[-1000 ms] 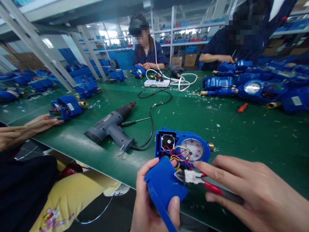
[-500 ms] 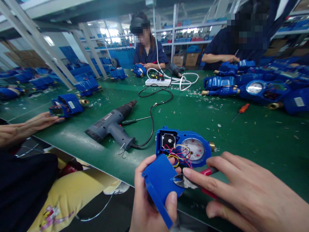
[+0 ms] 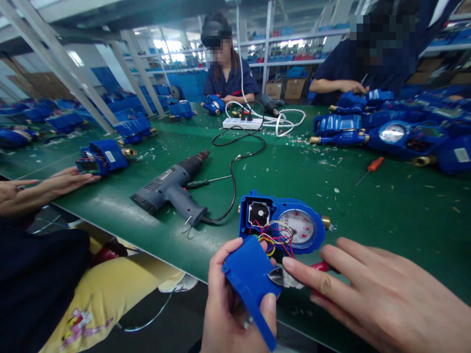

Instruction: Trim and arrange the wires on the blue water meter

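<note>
My left hand (image 3: 235, 309) is closed around a blue plastic cover (image 3: 250, 274), gripping it by its edges. Red-handled cutting pliers (image 3: 289, 278) are in my right hand (image 3: 379, 294), with their jaw tips against the cover's right edge. Behind the cover lies a blue water meter (image 3: 312, 215) with its square compartment uncovered and a round dial beside it. Thin red, yellow, white and black wires (image 3: 275, 235) run from the meter toward the cover. What the jaws touch behind the cover is hidden.
A grey heat gun (image 3: 172, 186) lies left of the meter beside a screwdriver (image 3: 206, 182). An orange-handled screwdriver (image 3: 373, 166) is at right, near piled blue meters (image 3: 401, 132). A white power strip (image 3: 241, 123) sits farther back. Co-workers' hands (image 3: 73, 181) hold another meter at left.
The cover tilts slightly differently in my left hand, and the pliers' handles have drawn closer together. At left, the co-worker's near hand has shifted. The view has moved a little.
</note>
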`<state>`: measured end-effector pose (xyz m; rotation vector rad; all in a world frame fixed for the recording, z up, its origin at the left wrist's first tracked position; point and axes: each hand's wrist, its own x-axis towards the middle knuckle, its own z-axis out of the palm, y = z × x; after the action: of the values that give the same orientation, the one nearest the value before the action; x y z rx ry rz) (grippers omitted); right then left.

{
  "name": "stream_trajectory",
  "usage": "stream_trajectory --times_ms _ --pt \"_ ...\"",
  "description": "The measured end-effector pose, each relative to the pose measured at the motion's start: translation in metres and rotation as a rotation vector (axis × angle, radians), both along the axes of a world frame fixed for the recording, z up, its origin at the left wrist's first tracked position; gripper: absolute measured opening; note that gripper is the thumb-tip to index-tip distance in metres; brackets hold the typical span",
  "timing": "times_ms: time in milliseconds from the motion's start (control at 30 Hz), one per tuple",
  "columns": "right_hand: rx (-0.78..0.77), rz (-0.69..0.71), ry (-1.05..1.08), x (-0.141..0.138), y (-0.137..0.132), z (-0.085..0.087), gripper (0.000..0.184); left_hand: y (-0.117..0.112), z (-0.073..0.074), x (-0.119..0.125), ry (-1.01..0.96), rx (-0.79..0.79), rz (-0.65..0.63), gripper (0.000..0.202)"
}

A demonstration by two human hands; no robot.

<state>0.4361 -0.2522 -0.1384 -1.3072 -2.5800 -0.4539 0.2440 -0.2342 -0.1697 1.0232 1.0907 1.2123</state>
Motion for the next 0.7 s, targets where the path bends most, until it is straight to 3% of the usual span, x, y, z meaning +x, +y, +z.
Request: stream_trajectory --times_ms 367,567,700 --pt "0.041 0.016 0.063 -0.005 -0.003 -0.004 0.037 0.001 0.003 0.000 0.050 0.106 -0.011 0.050" --pt "0.026 -0.190 0.230 0.007 -0.005 -0.001 0.043 -0.002 -0.002 0.001 0.001 0.027 -0.044 0.053" --pt "-0.032 -0.124 0.181 0.008 -0.010 -0.004 0.039 -0.001 -0.002 0.000 0.036 0.052 -0.015 0.054"
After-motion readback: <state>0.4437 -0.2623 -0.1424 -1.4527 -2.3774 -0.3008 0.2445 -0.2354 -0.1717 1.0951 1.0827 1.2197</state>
